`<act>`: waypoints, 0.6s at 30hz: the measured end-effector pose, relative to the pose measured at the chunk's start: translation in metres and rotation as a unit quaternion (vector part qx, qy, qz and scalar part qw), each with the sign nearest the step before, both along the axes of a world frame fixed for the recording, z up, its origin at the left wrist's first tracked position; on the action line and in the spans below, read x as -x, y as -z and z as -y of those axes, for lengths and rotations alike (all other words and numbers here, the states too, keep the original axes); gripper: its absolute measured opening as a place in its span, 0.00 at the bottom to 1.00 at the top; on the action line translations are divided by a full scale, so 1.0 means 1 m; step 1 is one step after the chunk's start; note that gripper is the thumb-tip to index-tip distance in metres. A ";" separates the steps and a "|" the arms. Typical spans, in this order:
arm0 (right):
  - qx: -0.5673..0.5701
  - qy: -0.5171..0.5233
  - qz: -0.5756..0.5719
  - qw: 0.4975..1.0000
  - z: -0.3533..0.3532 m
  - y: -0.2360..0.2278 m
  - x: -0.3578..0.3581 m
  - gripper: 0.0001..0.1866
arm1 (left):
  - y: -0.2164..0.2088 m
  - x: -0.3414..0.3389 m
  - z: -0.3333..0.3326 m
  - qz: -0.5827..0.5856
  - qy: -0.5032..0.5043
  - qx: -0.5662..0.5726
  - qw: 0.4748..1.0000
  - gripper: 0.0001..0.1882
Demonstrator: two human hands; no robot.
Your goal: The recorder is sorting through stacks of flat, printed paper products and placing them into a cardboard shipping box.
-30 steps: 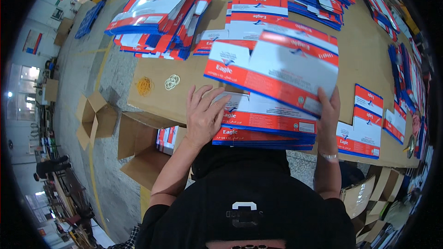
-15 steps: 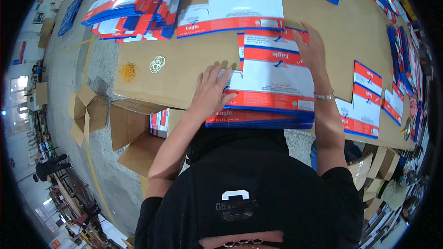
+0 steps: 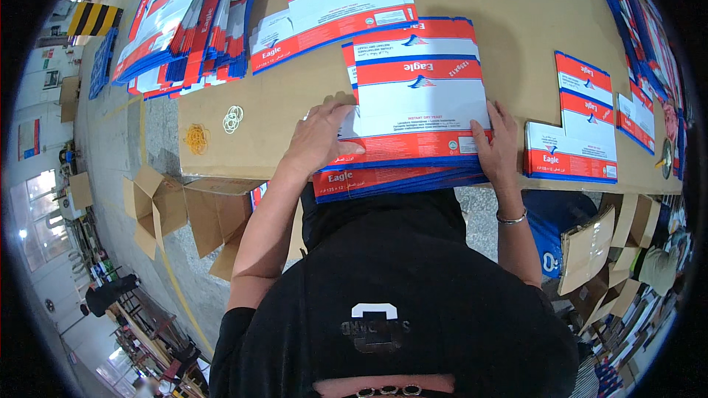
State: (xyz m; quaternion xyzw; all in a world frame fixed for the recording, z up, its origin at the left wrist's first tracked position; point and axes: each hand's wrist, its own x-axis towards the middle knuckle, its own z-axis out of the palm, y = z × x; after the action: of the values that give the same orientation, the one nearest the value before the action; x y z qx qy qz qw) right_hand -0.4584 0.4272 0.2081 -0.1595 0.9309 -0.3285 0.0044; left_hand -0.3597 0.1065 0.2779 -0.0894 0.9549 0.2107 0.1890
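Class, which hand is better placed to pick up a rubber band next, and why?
Probably left: the left hand is nearer the white bands, while the right hand is across the flat carton.

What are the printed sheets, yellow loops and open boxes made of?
Printed sheets: probably thin coated card; flat, crisp-edged, with glare on the left stack. Yellow loops: likely rubber, thin and tangled, finish unclear. Open boxes: matte cardboard, seemingly; plain brown with stiff folds.

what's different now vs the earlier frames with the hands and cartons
The flat carton, raised and tilted in the right hand a second ago, now lies on the near pile. Half a second ago that hand was by its far right corner; it has since moved toward the body. The left hand stays at the left edge.
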 end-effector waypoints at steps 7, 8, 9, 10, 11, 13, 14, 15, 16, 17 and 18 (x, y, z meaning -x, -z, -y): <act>0.051 -0.016 -0.016 0.998 -0.001 -0.010 0.001 0.25 | -0.006 -0.005 -0.003 -0.035 -0.009 0.041 0.998 0.43; 0.096 -0.001 0.018 0.995 0.001 -0.013 0.000 0.25 | -0.008 -0.003 -0.004 -0.019 -0.019 0.015 1.000 0.44; 0.098 -0.003 0.017 0.995 0.000 -0.013 -0.001 0.25 | -0.010 -0.002 -0.004 -0.004 -0.028 -0.010 1.000 0.44; 0.112 0.007 -0.006 0.994 -0.003 -0.010 -0.002 0.25 | -0.009 -0.002 -0.005 -0.005 -0.030 -0.008 1.000 0.44; 0.125 0.018 -0.030 0.992 -0.004 -0.009 -0.003 0.25 | -0.008 -0.003 -0.007 -0.017 -0.039 -0.017 0.999 0.42; 0.175 0.019 -0.003 0.984 -0.001 -0.015 -0.004 0.25 | -0.003 -0.008 -0.004 -0.030 -0.050 -0.022 0.998 0.40; 0.222 0.023 0.024 0.975 0.000 -0.018 -0.005 0.25 | 0.001 -0.011 -0.001 -0.061 -0.030 -0.013 0.998 0.39; 0.221 0.023 0.023 0.975 0.000 -0.018 -0.006 0.25 | 0.003 -0.012 -0.001 -0.092 -0.007 -0.008 0.996 0.38; 0.261 0.020 0.035 0.965 -0.001 -0.019 -0.009 0.25 | 0.003 -0.013 -0.001 -0.094 -0.006 -0.009 0.996 0.38; 0.300 0.016 0.048 0.953 0.000 -0.019 -0.010 0.25 | 0.003 -0.014 -0.001 -0.108 -0.001 -0.006 0.994 0.38; 0.299 0.015 0.048 0.953 0.001 -0.020 -0.011 0.25 | 0.002 -0.014 -0.002 -0.121 0.004 -0.004 0.993 0.37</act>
State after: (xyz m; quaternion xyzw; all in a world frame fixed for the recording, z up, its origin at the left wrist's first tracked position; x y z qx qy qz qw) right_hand -0.4470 0.4260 0.2277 -0.1230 0.7909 -0.5994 -0.0039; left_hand -0.3453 0.1087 0.2763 -0.0588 0.9704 0.2227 0.0730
